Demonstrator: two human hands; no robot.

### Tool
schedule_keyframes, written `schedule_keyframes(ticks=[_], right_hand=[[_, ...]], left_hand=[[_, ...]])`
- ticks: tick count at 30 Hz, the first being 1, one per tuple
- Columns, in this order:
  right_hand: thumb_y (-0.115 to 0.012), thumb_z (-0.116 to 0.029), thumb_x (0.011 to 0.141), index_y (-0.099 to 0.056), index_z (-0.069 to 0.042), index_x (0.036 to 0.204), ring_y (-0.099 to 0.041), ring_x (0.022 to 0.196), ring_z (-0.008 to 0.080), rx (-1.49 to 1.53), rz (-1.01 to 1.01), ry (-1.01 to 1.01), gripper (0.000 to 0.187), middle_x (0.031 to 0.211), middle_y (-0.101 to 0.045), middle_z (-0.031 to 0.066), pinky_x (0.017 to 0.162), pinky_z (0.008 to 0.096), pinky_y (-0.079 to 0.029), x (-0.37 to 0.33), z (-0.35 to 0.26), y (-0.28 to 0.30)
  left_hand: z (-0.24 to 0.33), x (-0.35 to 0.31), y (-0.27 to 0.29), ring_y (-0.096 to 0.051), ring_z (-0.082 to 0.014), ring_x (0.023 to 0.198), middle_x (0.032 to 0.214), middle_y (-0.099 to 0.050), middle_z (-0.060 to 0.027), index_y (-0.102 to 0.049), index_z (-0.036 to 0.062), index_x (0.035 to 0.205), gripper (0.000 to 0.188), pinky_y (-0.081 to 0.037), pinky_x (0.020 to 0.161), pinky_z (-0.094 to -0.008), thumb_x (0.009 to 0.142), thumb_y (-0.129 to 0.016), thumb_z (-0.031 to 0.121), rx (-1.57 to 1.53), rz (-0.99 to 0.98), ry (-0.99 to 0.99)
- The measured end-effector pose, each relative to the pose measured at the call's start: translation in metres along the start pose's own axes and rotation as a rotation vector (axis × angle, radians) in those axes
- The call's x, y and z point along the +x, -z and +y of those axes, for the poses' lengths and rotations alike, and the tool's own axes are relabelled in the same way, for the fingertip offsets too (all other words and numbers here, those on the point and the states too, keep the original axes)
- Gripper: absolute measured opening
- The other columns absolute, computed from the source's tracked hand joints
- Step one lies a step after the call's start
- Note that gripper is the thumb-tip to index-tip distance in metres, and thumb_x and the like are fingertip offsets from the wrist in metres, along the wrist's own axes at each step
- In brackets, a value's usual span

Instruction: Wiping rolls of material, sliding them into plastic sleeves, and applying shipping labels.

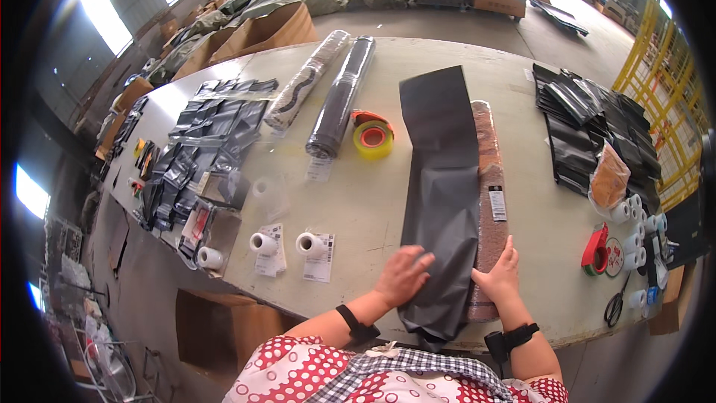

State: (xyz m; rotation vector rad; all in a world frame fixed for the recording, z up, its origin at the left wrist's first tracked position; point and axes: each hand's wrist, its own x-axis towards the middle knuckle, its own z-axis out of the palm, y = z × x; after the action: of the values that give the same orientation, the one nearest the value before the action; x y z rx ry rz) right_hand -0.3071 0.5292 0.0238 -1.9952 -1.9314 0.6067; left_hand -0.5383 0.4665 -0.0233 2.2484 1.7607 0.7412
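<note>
A long black plastic bag (441, 201) lies flat down the middle of the table, its near end crumpled at the table edge. Against its right side rests a rolled rug (488, 157), reddish-brown, in clear wrap with a white label. My left hand (405, 275) is at the bag's left edge, fingers apart and slightly bent, holding nothing. Across the lower part of the roll is my right hand (498, 276), thumb on the side by the bag and fingers along the far side. A tape dispenser (373, 138) with yellowish tape stands left of the bag.
Two wrapped rolls (341, 97) lie at the back left. Black bags are piled left (216, 127) and right (589, 127). Small white rolls (312, 245) sit on labels near the front. At right are a red tape dispenser (595, 252), scissors (614, 309) and several white rolls.
</note>
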Motion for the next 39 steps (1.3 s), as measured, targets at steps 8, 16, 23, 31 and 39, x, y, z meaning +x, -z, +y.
schedule_keyframes(ticks=[8, 16, 23, 31, 39], right_hand=[[-0.079, -0.013, 0.052, -0.038, 0.003, 0.128, -0.056, 0.104, 0.0267, 0.694, -0.274, -0.02, 0.088, 0.113, -0.056, 0.0134, 0.091, 0.036, -0.045, 0.001, 0.083, 0.03], [-0.071, -0.023, 0.077, -0.054, -0.005, 0.119, -0.056, 0.103, 0.0227, 1.377, -0.522, -1.023, 0.048, 0.11, -0.061, 0.0051, 0.093, 0.0364, -0.044, -0.223, 0.177, 0.08], [-0.079, -0.035, 0.063, -0.037, 0.001, 0.132, -0.055, 0.107, 0.024, 1.397, -0.576, -0.4, 0.089, 0.12, -0.054, 0.0127, 0.093, 0.0363, -0.045, -0.208, 0.134, 0.085], [-0.086, -0.016, 0.055, -0.035, 0.003, 0.134, -0.049, 0.117, 0.021, 1.331, -0.505, -0.363, 0.096, 0.126, -0.051, 0.0093, 0.102, 0.0358, -0.036, -0.28, 0.174, 0.107], [-0.087, -0.017, 0.058, -0.04, 0.002, 0.131, -0.05, 0.113, 0.0169, 1.165, -0.807, -0.31, 0.089, 0.122, -0.054, 0.0078, 0.1, 0.0335, -0.038, -0.318, 0.189, 0.116]], left_hand=[[-0.002, -0.007, -0.019, -0.019, -0.0368, 0.137, 0.146, -0.024, -0.0208, -0.035, 0.0087, 0.14, 0.074, -0.017, 0.112, -0.0463, 0.084, -0.055, 0.052, 0.037, -0.169, 0.063], [0.01, 0.018, -0.017, -0.044, -0.0321, 0.114, 0.12, -0.048, -0.015, -0.054, 0.0068, 0.108, 0.054, -0.037, 0.097, -0.0413, 0.074, -0.068, 0.046, -0.044, -0.42, -0.103], [0.026, 0.012, 0.001, -0.042, -0.0397, 0.119, 0.123, -0.048, -0.0235, -0.055, 0.0021, 0.105, 0.078, -0.034, 0.103, -0.0437, 0.053, -0.08, 0.054, -0.143, -0.286, -0.055], [0.045, -0.006, -0.023, -0.042, -0.0408, 0.121, 0.131, -0.044, -0.0238, -0.056, 0.0071, 0.094, 0.045, -0.035, 0.102, -0.0432, 0.054, -0.076, 0.012, -0.068, -0.189, -0.001], [0.007, -0.018, -0.06, -0.059, -0.0177, 0.08, 0.084, -0.061, -0.0035, -0.063, 0.0065, 0.088, 0.023, -0.048, 0.072, -0.0292, 0.068, -0.073, 0.008, -0.469, -0.15, 0.152]])
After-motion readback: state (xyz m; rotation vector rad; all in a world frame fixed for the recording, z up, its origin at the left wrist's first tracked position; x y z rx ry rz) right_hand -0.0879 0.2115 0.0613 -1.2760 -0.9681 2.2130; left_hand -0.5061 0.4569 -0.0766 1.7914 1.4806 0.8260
